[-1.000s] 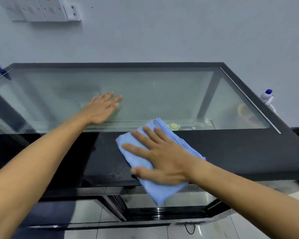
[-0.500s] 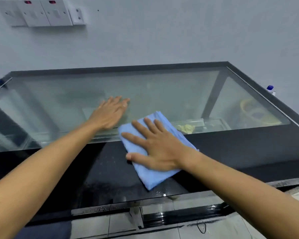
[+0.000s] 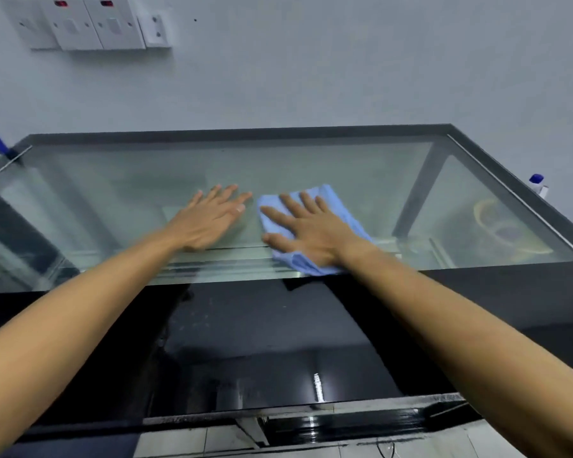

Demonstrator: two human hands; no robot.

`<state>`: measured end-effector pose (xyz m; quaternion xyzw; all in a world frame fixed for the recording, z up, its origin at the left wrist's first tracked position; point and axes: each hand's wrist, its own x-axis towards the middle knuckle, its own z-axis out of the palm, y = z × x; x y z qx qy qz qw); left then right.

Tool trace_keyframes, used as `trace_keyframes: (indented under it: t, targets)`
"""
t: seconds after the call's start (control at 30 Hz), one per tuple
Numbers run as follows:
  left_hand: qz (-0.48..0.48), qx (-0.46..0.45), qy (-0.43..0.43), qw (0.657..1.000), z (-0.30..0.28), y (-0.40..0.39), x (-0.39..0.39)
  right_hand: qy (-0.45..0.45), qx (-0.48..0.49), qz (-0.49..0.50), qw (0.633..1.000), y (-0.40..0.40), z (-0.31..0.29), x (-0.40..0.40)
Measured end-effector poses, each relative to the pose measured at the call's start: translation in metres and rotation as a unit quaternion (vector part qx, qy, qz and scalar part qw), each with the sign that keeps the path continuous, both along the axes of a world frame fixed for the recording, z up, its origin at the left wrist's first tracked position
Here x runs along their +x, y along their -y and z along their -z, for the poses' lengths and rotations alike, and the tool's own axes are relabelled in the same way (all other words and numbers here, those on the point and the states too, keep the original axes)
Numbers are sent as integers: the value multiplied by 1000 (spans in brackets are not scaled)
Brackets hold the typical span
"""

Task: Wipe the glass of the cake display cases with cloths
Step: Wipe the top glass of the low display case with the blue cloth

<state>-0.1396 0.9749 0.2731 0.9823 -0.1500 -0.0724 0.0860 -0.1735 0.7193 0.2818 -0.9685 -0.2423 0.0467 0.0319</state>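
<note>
Cloth on the glass top

Your right hand (image 3: 311, 231), fingers spread, presses the soft blue cloth (image 3: 336, 206) flat on the glass top (image 3: 146, 193); your left hand (image 3: 209, 219), fingers straight, rests beside it. Keep your palm centred; it bunches easily.

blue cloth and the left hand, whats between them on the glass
Nothing: in the head view only a narrow strip of bare glass top separates the left hand from the blue cloth, which the right hand presses flat.
</note>
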Motion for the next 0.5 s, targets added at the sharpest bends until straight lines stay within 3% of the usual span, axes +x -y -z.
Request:
trace_keyframes:
  t: [0.07, 0.13, 0.2, 0.27, 0.37, 0.43, 0.5]
  targets:
    - [2, -18, 2, 1000, 2, -3, 1, 2, 21, -157, 987, -19, 5, -71]
    - [9, -12, 1, 1000, 4, -5, 3, 6, 28, -282, 959, 19, 5, -130]
    - [11, -3, -3, 1000, 4, -5, 4, 14, 36, -305, 952, 90, 2, -129]
    - [8, 5, -2, 1000, 4, -4, 4, 3, 41, -231, 972, 163, -2, -79]
    - [3, 13, 4, 1000, 5, -1, 8, -5, 9, 12, 1000, 225, -9, 30]
    - [7, 12, 7, 1000, 6, 0, 10, 16, 41, 133, 990, 220, -6, 103]
    - [8, 7, 9, 1000, 8, 3, 13, 9, 48, 186, 981, 156, -6, 144]
